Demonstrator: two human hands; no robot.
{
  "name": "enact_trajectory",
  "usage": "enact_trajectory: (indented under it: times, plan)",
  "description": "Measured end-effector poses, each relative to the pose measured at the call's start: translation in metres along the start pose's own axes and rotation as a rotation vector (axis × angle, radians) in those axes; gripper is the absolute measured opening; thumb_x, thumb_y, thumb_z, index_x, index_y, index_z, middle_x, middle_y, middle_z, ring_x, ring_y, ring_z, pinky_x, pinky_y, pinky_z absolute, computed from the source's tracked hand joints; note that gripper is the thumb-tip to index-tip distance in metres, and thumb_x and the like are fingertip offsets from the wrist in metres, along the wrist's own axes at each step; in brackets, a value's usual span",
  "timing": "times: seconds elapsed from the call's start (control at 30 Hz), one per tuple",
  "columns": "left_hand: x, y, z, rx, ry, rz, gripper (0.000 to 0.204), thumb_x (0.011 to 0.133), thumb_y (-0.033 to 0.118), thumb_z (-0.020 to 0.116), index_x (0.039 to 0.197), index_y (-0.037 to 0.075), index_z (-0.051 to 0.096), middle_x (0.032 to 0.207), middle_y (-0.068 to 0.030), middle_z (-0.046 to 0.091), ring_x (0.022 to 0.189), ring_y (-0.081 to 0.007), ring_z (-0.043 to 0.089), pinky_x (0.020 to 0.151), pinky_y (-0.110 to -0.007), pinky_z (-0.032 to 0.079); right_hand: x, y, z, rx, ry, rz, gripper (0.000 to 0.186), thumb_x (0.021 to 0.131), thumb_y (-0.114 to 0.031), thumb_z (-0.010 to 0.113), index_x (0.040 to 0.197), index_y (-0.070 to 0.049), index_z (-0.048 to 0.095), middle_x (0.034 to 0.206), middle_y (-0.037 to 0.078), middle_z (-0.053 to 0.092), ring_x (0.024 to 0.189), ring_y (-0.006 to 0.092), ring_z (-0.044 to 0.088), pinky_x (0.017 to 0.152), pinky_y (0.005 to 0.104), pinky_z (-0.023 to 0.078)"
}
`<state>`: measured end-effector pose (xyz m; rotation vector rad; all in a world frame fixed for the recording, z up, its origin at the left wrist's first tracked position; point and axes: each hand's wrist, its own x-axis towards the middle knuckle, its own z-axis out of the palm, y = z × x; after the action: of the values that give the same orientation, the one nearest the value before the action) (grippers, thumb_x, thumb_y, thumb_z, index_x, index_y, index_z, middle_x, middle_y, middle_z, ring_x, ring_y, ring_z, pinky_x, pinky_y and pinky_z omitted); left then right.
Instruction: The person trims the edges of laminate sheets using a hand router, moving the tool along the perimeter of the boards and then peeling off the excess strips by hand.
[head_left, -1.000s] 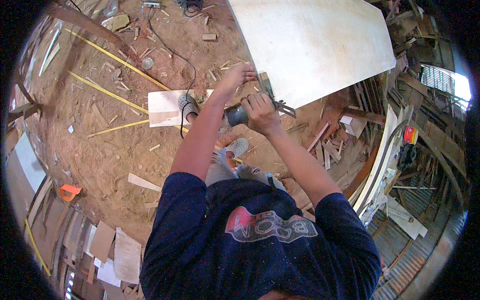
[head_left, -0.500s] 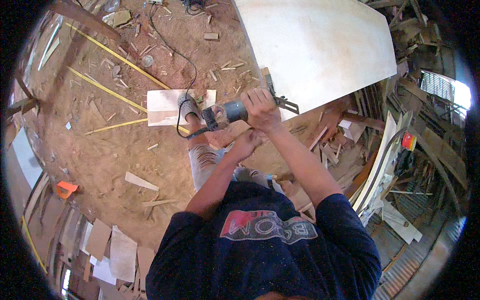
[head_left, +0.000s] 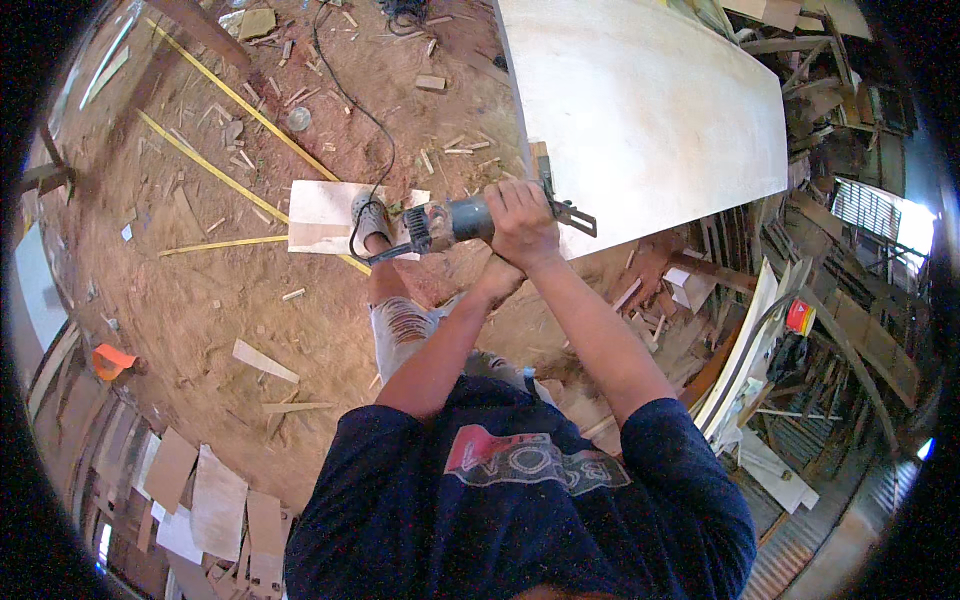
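Note:
My right hand (head_left: 522, 220) is wrapped over the front of a corded power tool that looks like a trim router (head_left: 466, 217). The tool has a grey cylindrical body, a black vented rear end and a dark slotted bracket at its front. It lies nearly level, its front at the near left corner of a large white panel (head_left: 650, 120). My left hand (head_left: 503, 277) is just below the right one, against the tool's underside or the right wrist; its fingers are hidden. A black cord (head_left: 388, 150) runs from the tool's rear past my foot and away up the floor.
My left foot (head_left: 371, 220) stands on a pale board (head_left: 318, 210) on sandy ground. Long yellow strips (head_left: 230, 185) and wood offcuts lie to the left, with an orange piece (head_left: 113, 361) farther out. Stacked timber and a red-and-yellow container (head_left: 800, 317) are at right.
My left hand has moved up closer beneath the right hand and the tool. The right hand keeps its hold, with the tool almost in the same place. The view has shifted slightly.

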<state>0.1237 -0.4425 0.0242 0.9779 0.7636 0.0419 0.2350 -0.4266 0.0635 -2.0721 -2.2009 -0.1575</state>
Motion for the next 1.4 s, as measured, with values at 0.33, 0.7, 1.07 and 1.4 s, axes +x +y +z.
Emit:
enact_trajectory:
  times: [0.33,0.7,1.07,1.4]
  plan:
    - [0.027,-0.017,0.005,0.030,0.052,0.344,0.055,0.090,0.017,0.079,0.139,0.001,0.060,0.142,-0.0128,0.064,0.128,-0.0212,0.059,0.112,-0.037,0.045,0.028,0.010,0.005,-0.004,0.021,-0.010,0.028,0.081,-0.011,0.060,0.106,-0.001,0.065,0.098,0.014,0.067,0.095,0.0314,0.067,0.090,0.0420,0.050]
    - [0.037,-0.042,0.018,-0.419,-0.087,0.149,0.045,0.087,0.001,0.082,0.128,-0.004,0.063,0.120,-0.0076,0.072,0.109,-0.0170,0.068,0.099,-0.034,0.055,0.089,0.030,0.012,-0.034,0.083,-0.038,0.029,0.078,-0.012,0.062,0.105,-0.004,0.067,0.089,0.012,0.065,0.087,0.0299,0.066,0.085,0.0415,0.049]
    - [0.036,-0.037,0.018,-0.383,-0.093,0.039,0.048,0.088,0.002,0.082,0.131,-0.006,0.062,0.125,-0.0124,0.071,0.116,-0.0200,0.067,0.105,-0.037,0.054,0.155,0.064,0.030,-0.040,0.093,-0.046,0.027,0.078,-0.015,0.064,0.103,-0.006,0.066,0.093,0.013,0.067,0.093,0.0302,0.067,0.086,0.0417,0.048]
    - [0.035,-0.045,0.024,-0.388,-0.022,0.131,0.046,0.087,0.001,0.081,0.129,-0.006,0.064,0.126,-0.0156,0.073,0.115,-0.0205,0.070,0.104,-0.035,0.055,0.238,0.097,0.049,-0.144,0.203,-0.094,0.040,0.073,-0.034,0.079,0.105,-0.011,0.069,0.093,0.010,0.071,0.091,0.0286,0.070,0.086,0.0416,0.050]
